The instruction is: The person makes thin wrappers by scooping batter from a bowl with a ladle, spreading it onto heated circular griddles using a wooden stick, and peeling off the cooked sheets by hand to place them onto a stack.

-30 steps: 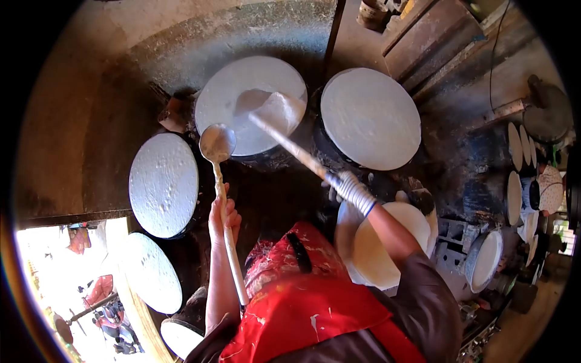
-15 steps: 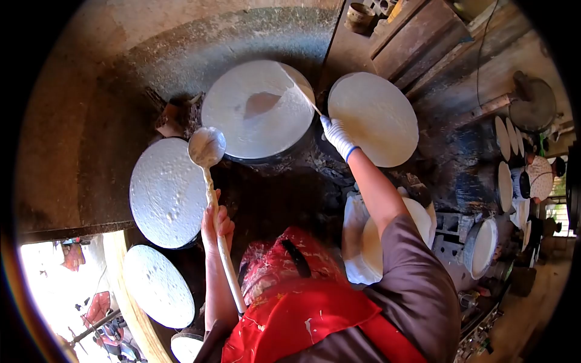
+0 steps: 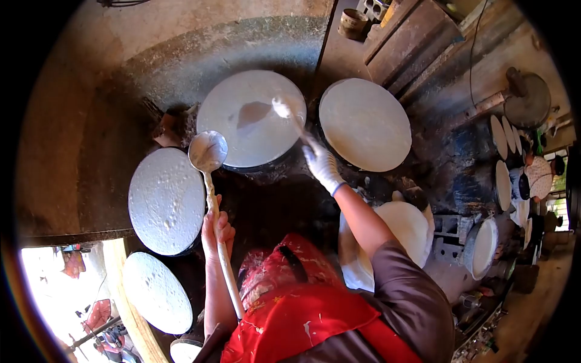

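My left hand (image 3: 219, 233) is closed round the long handle of a ladle (image 3: 208, 151). The ladle's round metal bowl points up, coated in white. My right hand (image 3: 324, 168), in a white knit glove, grips a stick-like tool (image 3: 298, 127). Its pale tip is smeared by motion over the middle round pan (image 3: 272, 145). That pan has a whitish surface with a darker patch. Right of it lies another large round pan (image 3: 366, 124) with a pale surface. Nearest the ladle on the left is a round pan (image 3: 166, 206) of bubbly white stuff.
A further white-topped round pan (image 3: 157, 293) lies at lower left. Beside my right arm a wide vessel (image 3: 405, 230) holds something creamy, with white cloth at its edge. Concrete blocks (image 3: 448, 227) and a basin (image 3: 482, 248) stand to the right. A sooty wall (image 3: 230, 42) rises behind.
My right hand has moved left and slightly down, swinging the tool inward over the middle pan. My left hand keeps the ladle almost where it was. The view has shifted slightly.
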The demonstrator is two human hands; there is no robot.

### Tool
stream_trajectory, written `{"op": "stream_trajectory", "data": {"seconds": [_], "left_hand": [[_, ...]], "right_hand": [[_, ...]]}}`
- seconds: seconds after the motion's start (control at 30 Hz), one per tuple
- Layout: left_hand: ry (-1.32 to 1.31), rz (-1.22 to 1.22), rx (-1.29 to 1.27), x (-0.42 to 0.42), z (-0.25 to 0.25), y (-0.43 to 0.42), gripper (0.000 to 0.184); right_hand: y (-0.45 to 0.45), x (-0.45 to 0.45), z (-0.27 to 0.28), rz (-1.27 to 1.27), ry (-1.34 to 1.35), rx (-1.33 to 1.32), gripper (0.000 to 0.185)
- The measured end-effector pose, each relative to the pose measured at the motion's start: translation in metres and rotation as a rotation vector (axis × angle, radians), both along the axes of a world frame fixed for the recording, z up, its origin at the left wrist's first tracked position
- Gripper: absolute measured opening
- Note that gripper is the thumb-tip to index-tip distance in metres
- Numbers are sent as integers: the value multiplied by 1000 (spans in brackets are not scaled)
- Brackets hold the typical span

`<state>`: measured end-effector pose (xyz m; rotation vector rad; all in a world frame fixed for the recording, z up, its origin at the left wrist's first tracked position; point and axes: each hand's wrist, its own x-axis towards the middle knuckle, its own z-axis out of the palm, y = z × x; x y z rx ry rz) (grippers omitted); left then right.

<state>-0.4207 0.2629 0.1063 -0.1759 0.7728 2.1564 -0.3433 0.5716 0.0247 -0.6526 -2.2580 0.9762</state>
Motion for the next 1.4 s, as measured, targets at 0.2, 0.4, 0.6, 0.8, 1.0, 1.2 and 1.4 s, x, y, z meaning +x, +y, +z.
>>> {"op": "stream_trajectory", "data": {"seconds": [0.2,0.4,0.6,0.8,1.0,1.2,1.4], "left_hand": [[5,-4,1,6,-5,0,45],[-24,12,23,8,0,7,45],[6,44,88,8,0,-11,47],[-42,57,84,5,-5,-15,45],[-25,80,36,6,-3,-17,45],[-30,71,59,6,-2,-6,44],[-37,90,-8,10,-3,-8,42]], "right_hand": [[-6,10,-45,-48,-39,-138,36],[-28,-36,-39,118,-62,-120,34],[-2,-29,-43,23,13,-74,33],[-39,-39,-9,175,-286,-79,34],[-25,33,-47,-100,-121,-158,34],[-70,1,-40,130,-292,-305,34],[-7,-42,-51,107,24,-68,30]]}}
